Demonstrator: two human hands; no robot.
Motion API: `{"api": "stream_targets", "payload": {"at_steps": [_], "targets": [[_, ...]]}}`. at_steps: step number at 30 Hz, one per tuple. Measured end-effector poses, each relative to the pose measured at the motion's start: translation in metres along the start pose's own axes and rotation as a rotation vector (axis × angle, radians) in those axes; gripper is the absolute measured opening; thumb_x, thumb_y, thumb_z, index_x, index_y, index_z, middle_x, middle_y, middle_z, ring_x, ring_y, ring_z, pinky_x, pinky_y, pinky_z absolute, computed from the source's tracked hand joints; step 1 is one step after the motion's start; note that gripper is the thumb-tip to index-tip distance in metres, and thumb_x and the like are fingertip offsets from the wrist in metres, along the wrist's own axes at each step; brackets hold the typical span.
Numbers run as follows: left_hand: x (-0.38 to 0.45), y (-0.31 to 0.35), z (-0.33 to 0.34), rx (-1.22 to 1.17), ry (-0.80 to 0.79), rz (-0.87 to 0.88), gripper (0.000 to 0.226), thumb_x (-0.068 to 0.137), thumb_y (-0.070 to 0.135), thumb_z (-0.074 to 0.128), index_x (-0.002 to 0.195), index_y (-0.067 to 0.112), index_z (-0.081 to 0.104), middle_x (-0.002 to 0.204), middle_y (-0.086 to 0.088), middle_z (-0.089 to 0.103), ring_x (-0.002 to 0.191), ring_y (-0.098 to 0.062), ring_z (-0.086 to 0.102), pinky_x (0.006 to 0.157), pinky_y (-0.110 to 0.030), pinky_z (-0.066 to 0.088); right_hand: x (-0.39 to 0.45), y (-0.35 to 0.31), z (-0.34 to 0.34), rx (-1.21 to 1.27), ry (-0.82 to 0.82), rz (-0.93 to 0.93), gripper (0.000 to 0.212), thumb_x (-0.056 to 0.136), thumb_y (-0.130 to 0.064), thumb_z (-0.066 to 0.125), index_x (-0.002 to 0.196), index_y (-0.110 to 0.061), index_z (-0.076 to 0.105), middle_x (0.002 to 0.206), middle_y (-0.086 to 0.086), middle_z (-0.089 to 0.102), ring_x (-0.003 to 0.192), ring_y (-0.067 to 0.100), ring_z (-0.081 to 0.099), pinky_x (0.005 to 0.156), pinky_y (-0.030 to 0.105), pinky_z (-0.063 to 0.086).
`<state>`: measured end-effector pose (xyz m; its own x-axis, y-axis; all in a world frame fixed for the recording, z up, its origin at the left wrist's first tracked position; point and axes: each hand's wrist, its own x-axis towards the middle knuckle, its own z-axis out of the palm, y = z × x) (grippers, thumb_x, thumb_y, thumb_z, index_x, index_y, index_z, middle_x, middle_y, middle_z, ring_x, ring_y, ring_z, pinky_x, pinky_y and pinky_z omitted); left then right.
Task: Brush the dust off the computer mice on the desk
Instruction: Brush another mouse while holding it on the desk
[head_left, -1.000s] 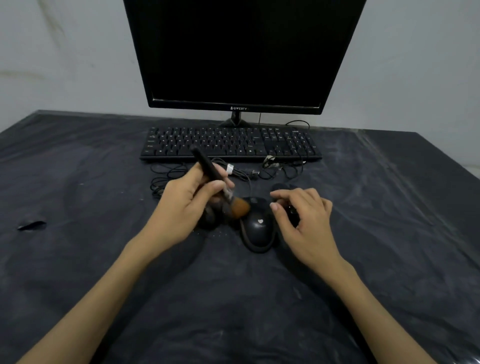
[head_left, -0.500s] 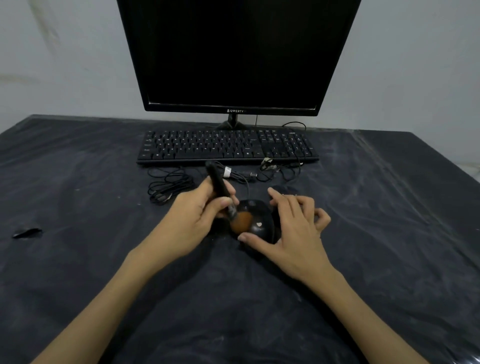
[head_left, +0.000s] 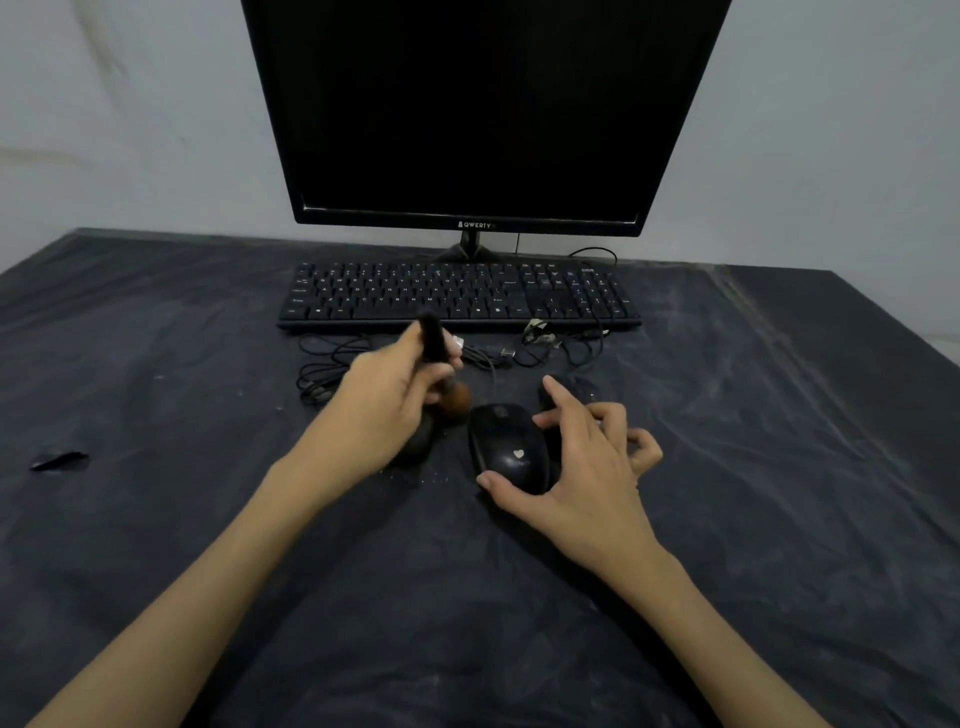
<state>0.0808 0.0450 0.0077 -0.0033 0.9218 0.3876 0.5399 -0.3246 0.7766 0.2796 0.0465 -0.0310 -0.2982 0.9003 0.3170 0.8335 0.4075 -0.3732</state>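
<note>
On the far left, well clear of any fingers, a small black scrap (head_left: 60, 460) is lying on the dark, dusty plastic-covered tabletop (head_left: 156, 519). Next over, the left hand (head_left: 382, 410) is wrapped around the black handle of a brown-bristled dusting brush (head_left: 441, 371). The handle is pinched between thumb and curled fingers, so the bristles point down and right, just short of the middle mouse and probably between strokes. Under that palm a dark rounded mouse (head_left: 418, 441) is mostly hidden, so not much can be said about it.

Between the two hands sits the glossy black computer mouse with a small heart logo (head_left: 509, 447). It's being steadied by the right hand (head_left: 587, 467), presumably so it doesn't slide under the brush. The thumb is pressed against its near edge and the fingers (head_left: 558, 397) are spread loosely along its right side, nothing really gripped. Just beyond those fingertips a third black mouse (head_left: 579, 387) is partly covered.

Behind everything, a tangle of black cables (head_left: 332, 369), a black keyboard (head_left: 457, 296) and a dark monitor (head_left: 483, 104) are parked.
</note>
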Motion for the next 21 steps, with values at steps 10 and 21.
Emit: {"api": "stream_targets", "payload": {"at_steps": [10,21], "targets": [[0.009,-0.006,-0.002,0.101,-0.143,0.015,0.018,0.096,0.005,0.045,0.105,0.017,0.055,0.103,0.002,0.066,0.097,-0.008,0.065,0.081,-0.028,0.056,-0.001,-0.001,0.000,0.003,-0.009,0.012,0.104,0.062,-0.081,0.046,0.146,-0.023,0.027,0.114,-0.018,0.054,0.113,0.006,0.026,0.084,0.027,0.009],[0.007,-0.005,-0.001,-0.089,-0.074,0.022,0.017,0.097,0.005,0.043,0.107,0.014,0.054,0.102,0.005,0.067,0.097,-0.008,0.065,0.078,-0.022,0.056,0.000,-0.003,-0.002,0.008,-0.035,0.028,0.102,0.063,-0.081,0.048,0.146,-0.027,0.024,0.118,-0.020,0.052,0.116,0.006,0.025,0.086,0.028,0.011]]}}
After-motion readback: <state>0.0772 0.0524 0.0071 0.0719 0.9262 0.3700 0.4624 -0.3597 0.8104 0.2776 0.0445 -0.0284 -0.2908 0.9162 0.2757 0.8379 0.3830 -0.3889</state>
